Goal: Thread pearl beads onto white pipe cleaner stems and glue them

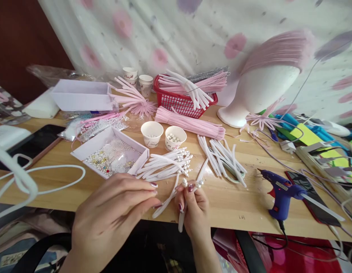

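My right hand [194, 210] pinches white pipe cleaners [181, 221] that carry pearl beads [185, 182] at their tips. To its left, my left hand [116, 216] hovers over the table's front edge, fingers drawn together in a pinch; anything between them is too small to make out. One loose white stem [166, 204] lies between the hands. Just beyond them is a pile of pearl-tipped white pipe cleaners [161, 165]. Plain white pipe cleaners [221, 157] lie to the right. Behind stand two paper cups [152, 141] [171, 144] with beads inside.
A white box [79, 153] of beads sits left. Pink pipe cleaners [190, 123] lie before a red basket [178, 104]. A blue glue gun [280, 189] and phone [313, 201] are right, near cables. A foam head [258, 91] stands behind; a white cable [59, 167] loops at left.
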Available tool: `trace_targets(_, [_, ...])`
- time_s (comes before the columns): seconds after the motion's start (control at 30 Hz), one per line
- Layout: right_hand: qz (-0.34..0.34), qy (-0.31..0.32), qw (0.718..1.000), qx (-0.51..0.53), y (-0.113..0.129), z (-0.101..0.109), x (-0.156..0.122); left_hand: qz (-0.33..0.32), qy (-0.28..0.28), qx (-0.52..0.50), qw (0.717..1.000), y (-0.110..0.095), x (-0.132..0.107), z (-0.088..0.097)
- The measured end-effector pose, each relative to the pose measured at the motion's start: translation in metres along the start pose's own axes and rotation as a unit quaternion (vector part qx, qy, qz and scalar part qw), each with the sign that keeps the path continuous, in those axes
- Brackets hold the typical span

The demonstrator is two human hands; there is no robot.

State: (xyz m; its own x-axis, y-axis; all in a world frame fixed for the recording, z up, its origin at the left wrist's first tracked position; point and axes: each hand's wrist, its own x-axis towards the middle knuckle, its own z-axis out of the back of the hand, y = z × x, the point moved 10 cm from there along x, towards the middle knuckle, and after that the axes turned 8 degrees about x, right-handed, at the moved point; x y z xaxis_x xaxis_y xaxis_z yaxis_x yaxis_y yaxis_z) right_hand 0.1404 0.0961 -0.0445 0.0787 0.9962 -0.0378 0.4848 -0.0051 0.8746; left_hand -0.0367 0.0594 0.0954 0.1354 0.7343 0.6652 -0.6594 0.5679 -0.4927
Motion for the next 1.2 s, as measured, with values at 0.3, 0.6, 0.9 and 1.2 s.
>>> trace_targets(0.3, [-0.009, 0.042, 0.998, 0.044, 0.001, -0.009, -0.001, -0.019, 0.007, 0.003, 1.000, 0.008, 0.003, -0.012])
trace_targets(0.6, [-0.070, 0.077, 0.990, 0.091, -0.010, -0.019, -0.002, -0.067, 0.107, 0.066, 0.990, 0.001, 0.010, -0.038])
trace_targets(0.9, [-0.104, 0.059, 0.993, 0.020, -0.032, 0.005, -0.003, 0.095, 0.124, 0.186, 0.970, 0.095, 0.046, -0.008])
trace_targets(1.2, [-0.067, 0.072, 0.995, -0.006, -0.020, 0.000, -0.007, 0.127, 0.264, 0.246, 0.924, 0.141, 0.043, -0.052])
